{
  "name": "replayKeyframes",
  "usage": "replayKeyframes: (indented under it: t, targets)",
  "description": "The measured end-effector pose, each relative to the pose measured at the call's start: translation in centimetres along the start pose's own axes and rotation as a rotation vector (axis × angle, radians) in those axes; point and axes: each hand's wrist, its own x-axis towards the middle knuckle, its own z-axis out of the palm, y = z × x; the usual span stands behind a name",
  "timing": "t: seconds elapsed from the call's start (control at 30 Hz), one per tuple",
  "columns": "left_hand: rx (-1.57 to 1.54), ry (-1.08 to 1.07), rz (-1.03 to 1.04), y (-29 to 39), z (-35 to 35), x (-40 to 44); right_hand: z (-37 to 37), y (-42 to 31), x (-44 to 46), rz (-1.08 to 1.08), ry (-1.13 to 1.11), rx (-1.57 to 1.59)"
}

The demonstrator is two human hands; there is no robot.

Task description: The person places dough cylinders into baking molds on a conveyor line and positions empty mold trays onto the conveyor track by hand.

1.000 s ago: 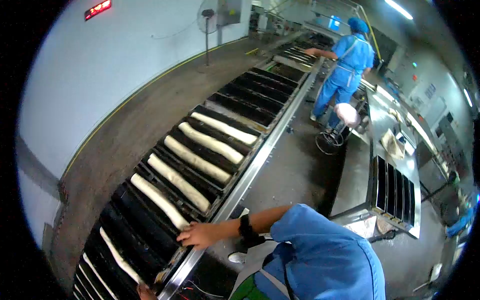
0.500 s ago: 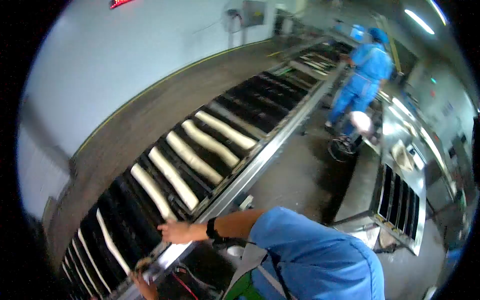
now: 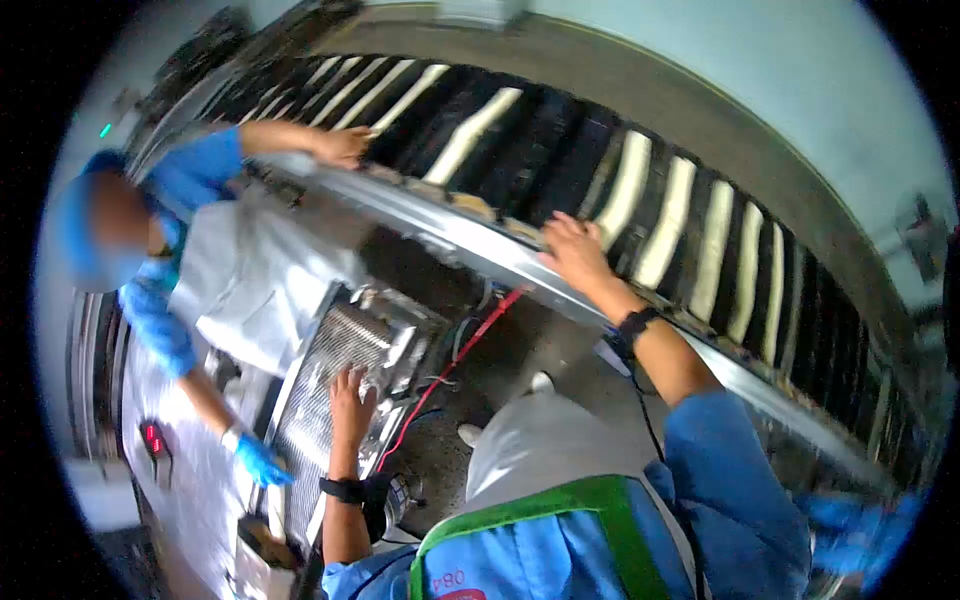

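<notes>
My right hand (image 3: 578,255) reaches over the near edge of a dark slatted conveyor (image 3: 560,150), fingers loosely apart. Beside its fingertips lies the near end of a long pale dough strip (image 3: 627,185); whether they touch it I cannot tell. Lower left, my left hand (image 3: 352,405) is over a ribbed metal tray (image 3: 345,340), its fingers spread and nothing held. Another dough strip (image 3: 472,137) lies alone across the slats, left of my right hand. Several more strips lie in the slots further right and left.
A co-worker in blue (image 3: 200,180) stands at the left, one bare hand (image 3: 342,147) at the conveyor and one blue-gloved hand (image 3: 262,462) beside the tray. A metal rail (image 3: 490,240) edges the conveyor. Below it hang a red strap (image 3: 480,335) and cables.
My view has swung left and down, bringing the co-worker beside me and the metal tray into sight. My left hand has moved from the conveyor edge to the tray; my right hand remains at the conveyor.
</notes>
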Motion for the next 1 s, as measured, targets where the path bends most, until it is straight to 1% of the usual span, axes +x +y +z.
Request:
replayKeyframes:
  t: [0.03, 0.07, 0.1, 0.13, 0.17, 0.2, 0.23, 0.27, 0.3, 0.37, 0.43, 0.5, 0.53, 0.57, 0.6, 0.63, 0.67, 0.8, 0.83, 0.87, 0.9, 0.97, 1.0]
  targets:
    - [0.020, 0.005, -0.111, -1.1, -0.3, -2.5, 0.5, -0.2, 0.7, 0.007, 0.086, -0.079]
    - [0.009, 0.042, -0.222, -2.9, -0.3, -5.0, 2.3, 0.0, 1.7, -0.037, 0.264, -0.076]
    - [0.067, 0.077, -0.243, -4.0, -0.5, -7.6, 2.2, 0.5, 2.2, -0.062, 0.242, 0.013]
    - [0.080, 0.147, -0.282, -6.7, 0.9, -10.2, 1.9, 0.4, 2.8, -0.093, 0.284, 0.199]
    - [0.082, 0.154, -0.362, -7.5, 0.3, -12.9, 1.9, -0.2, 3.1, -0.181, 0.246, -0.101]
    - [0.071, 0.193, -0.426, -8.4, 0.6, -15.0, 0.2, -1.8, 3.4, -0.163, 0.207, -0.067]
    - [0.078, 0.139, -0.621, -7.6, -0.7, -16.1, -0.3, -2.2, 3.5, -0.281, 0.266, -0.162]
    - [0.109, 0.148, -0.710, -8.5, -0.5, -17.8, 1.4, -0.6, 4.2, -0.303, 0.284, -0.036]
    - [0.129, 0.156, -0.763, -9.7, 0.0, -19.4, 0.4, -1.0, 4.4, -0.199, 0.085, -0.099]
    - [0.167, 0.151, -0.892, -10.9, -0.3, -22.0, 1.9, -0.4, 4.3, -0.168, 0.092, -0.226]
    - [0.178, 0.194, -1.010, -12.3, 0.6, -23.0, 0.5, -2.1, 4.7, -0.053, -0.069, -0.247]
    - [0.226, 0.251, -1.076, -12.7, -0.2, -23.5, 2.6, 0.4, 5.0, -0.096, -0.018, -0.252]
    - [0.223, 0.263, -1.094, -12.9, -0.4, -23.7, 2.2, -0.2, 4.8, -0.062, -0.030, -0.275]
    - [0.163, 0.206, -1.137, -13.2, -0.6, -23.7, 2.2, -0.3, 4.8, -0.078, -0.023, -0.273]
    - [0.101, 0.147, -1.179, -13.5, -0.8, -23.7, 2.3, -0.2, 4.9, -0.029, -0.073, -0.266]
    - [0.092, 0.154, -1.191, -13.7, -0.9, -23.6, 2.0, 0.1, 5.2, 0.021, -0.126, -0.265]
    - [0.102, 0.158, -1.210, -14.0, -0.9, -23.9, 2.0, 0.3, 5.1, 0.010, -0.126, -0.270]
    - [0.095, 0.114, -1.263, -14.9, -1.1, -24.3, 2.1, 0.2, 4.0, 0.030, -0.075, -0.293]
    - [0.100, 0.091, -1.281, -15.1, -0.8, -24.7, 2.6, 1.1, 3.8, -0.008, -0.040, -0.278]
    - [0.104, 0.153, -1.260, -15.7, -0.1, -25.2, 3.1, 1.9, 3.5, -0.003, -0.008, -0.284]
    - [0.098, 0.162, -1.273, -16.0, -0.2, -25.4, 3.4, 2.0, 3.1, 0.003, 0.023, -0.288]
    - [0.034, 0.145, -1.319, -17.0, -0.5, -25.6, 1.8, 0.5, 2.7, 0.022, -0.038, -0.258]
    - [0.008, 0.178, -1.380, -17.4, -0.7, -25.6, 1.5, 0.5, 2.8, 0.071, -0.095, -0.240]
